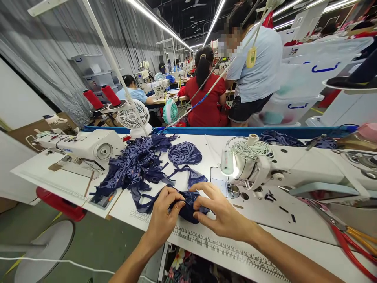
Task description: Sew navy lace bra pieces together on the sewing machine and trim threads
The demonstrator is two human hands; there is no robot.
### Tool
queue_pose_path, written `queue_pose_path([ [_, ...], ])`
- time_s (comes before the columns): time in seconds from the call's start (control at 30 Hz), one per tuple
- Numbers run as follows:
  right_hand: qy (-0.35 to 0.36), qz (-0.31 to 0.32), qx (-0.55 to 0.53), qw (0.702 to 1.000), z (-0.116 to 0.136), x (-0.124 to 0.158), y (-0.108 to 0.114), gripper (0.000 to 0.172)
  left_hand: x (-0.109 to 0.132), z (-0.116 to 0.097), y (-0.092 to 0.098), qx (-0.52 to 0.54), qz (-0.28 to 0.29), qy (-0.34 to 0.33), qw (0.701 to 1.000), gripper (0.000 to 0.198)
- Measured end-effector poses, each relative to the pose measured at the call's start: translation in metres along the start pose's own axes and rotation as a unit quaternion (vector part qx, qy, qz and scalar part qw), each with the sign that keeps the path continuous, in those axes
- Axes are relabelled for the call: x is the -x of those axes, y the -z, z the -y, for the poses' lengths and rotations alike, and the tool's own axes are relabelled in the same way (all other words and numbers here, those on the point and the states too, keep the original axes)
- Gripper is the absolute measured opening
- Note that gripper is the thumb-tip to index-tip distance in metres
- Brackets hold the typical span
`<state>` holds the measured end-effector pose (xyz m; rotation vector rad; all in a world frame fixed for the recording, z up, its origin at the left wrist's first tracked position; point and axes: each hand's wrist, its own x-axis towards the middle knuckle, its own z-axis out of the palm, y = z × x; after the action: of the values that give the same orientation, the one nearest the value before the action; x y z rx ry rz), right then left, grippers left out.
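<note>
A dark navy garment piece (188,214) with straps lies near the front edge of the white sewing table (216,239). My left hand (166,212) pinches its left part between thumb and fingers. My right hand (216,208) rests over its right part with fingers curved and apart, the fingertips at the cloth. Behind them sits a rounded navy lace piece (185,153), and a strap loop of navy mesh (197,177) lies between. To the left is a heap of navy lace pieces (138,161).
A sewing machine (265,169) with a lit lamp stands to the right; another machine (85,147) is at left. Red-handled scissors (338,226) lie at far right. A white fan (134,114) and red thread cones (111,95) stand behind. Co-workers are beyond the table.
</note>
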<state>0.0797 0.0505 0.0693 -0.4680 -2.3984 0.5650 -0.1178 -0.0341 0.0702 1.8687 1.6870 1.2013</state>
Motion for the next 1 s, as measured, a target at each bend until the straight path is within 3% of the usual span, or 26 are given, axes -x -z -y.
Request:
queue_pose_path([
  [0.2,0.041,0.079,-0.082,0.993,-0.006,-0.022,0.006,0.008,0.005,0.0,0.01,0.001,0.01,0.004,1.0,0.012],
  [0.4,0.041,0.073,0.02,0.996,0.003,-0.029,0.009,0.017,0.012,-0.001,0.011,0.014,-0.02,0.041,0.999,0.014],
  [0.47,0.019,0.089,0.094,0.991,0.012,-0.035,0.008,0.012,0.016,0.001,0.003,0.025,-0.051,0.058,0.997,0.016],
  [0.57,-0.059,0.186,0.136,0.971,0.029,-0.049,0.001,0.004,0.023,0.011,-0.004,0.027,-0.097,0.087,0.991,0.018],
  [0.67,-0.113,0.254,0.054,0.959,0.053,-0.061,-0.005,0.014,0.022,0.014,0.016,-0.009,-0.115,0.048,0.992,0.019],
  [0.77,-0.176,0.175,-0.185,0.951,0.076,-0.062,-0.003,0.029,-0.003,-0.005,0.065,-0.06,-0.022,-0.073,0.995,0.017],
  [0.83,-0.217,0.12,-0.37,0.895,0.084,-0.056,0.001,0.03,-0.032,-0.024,0.088,-0.124,0.044,-0.137,0.982,0.016],
  [0.87,-0.239,0.099,-0.429,0.866,0.083,-0.05,0.002,0.029,-0.048,-0.032,0.09,-0.147,0.079,-0.164,0.972,0.018],
  [0.93,-0.305,0.064,-0.457,0.833,0.068,-0.032,0.004,0.027,-0.076,-0.04,0.069,-0.166,0.138,-0.199,0.956,0.025],
  [1.0,-0.394,0.038,-0.38,0.836,0.04,-0.008,0.003,0.027,-0.095,-0.033,0.019,-0.181,0.208,-0.187,0.943,0.022],
])
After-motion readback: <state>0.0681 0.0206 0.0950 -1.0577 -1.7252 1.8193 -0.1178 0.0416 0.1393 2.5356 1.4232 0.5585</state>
